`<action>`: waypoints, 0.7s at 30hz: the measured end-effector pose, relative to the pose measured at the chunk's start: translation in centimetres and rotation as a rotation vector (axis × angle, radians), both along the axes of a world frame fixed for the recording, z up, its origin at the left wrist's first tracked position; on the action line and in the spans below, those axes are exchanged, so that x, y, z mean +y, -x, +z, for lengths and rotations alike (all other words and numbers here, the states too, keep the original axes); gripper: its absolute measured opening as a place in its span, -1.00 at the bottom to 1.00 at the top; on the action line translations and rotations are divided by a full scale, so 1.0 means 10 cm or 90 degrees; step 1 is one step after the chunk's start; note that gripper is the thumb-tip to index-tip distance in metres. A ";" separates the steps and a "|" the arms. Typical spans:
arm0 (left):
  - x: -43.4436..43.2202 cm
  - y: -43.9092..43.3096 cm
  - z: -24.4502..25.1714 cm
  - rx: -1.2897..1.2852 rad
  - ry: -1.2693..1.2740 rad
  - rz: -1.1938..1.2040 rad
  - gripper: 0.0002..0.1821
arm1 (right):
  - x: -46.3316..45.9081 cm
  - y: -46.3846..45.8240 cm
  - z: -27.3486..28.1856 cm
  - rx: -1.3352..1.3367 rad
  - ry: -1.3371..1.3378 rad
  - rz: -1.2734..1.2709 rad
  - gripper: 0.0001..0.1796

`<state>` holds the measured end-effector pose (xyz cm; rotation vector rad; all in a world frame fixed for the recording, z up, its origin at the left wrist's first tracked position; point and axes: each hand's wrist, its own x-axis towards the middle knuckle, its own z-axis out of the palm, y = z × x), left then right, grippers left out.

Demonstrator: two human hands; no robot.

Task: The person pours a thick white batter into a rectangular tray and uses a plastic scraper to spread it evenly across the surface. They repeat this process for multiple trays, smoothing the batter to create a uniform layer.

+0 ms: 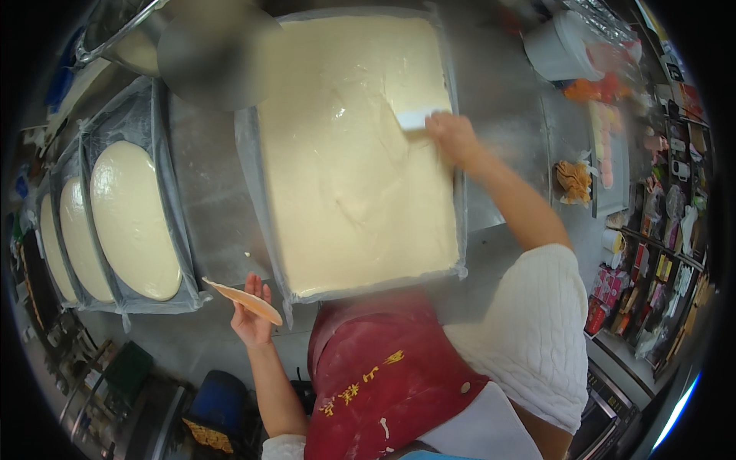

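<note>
A large tray lined with clear plastic film lies before me, covered by a layer of pale cream batter [356, 190]. My right hand [451, 135] grips a white plastic scraper [413, 120], whose edge touches the batter near the tray's right side. Off the tray's lower left corner, my left hand [253, 316] holds a flat, orange-tan scraper [247, 302] with pale batter along its rim. At the left, several film-lined trays overlap, each with an oval pool of the same batter [135, 221]. A blurred grey round object [215, 60] covers part of the big tray's upper left.
A metal bowl [123, 43] stands at the upper left. Across the steel table [494, 103] are a white bucket [560, 49], a crumpled brown cloth [574, 181] and a tray with pink items [615, 192]. Packed shelves line the right; a blue bin [218, 402] is below left.
</note>
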<state>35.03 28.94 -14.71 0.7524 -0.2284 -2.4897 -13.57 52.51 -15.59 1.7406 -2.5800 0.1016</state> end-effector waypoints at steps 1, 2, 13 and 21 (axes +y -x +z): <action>-0.02 -0.01 0.00 0.009 -0.010 -0.011 -0.47 | 0.15 -0.24 0.03 -0.018 -0.018 -0.009 -0.90; -0.04 -0.02 0.01 0.009 -0.019 -0.015 -0.47 | 0.29 -0.47 0.05 -0.041 -0.026 -0.011 -0.90; -0.23 -0.25 0.04 0.048 -0.046 -0.053 -0.48 | 1.01 -2.42 0.67 -0.170 0.006 -0.117 -0.94; -0.26 -0.37 0.07 0.101 -0.030 -0.072 -0.50 | 0.36 -2.56 0.44 -0.170 0.052 -0.430 -0.88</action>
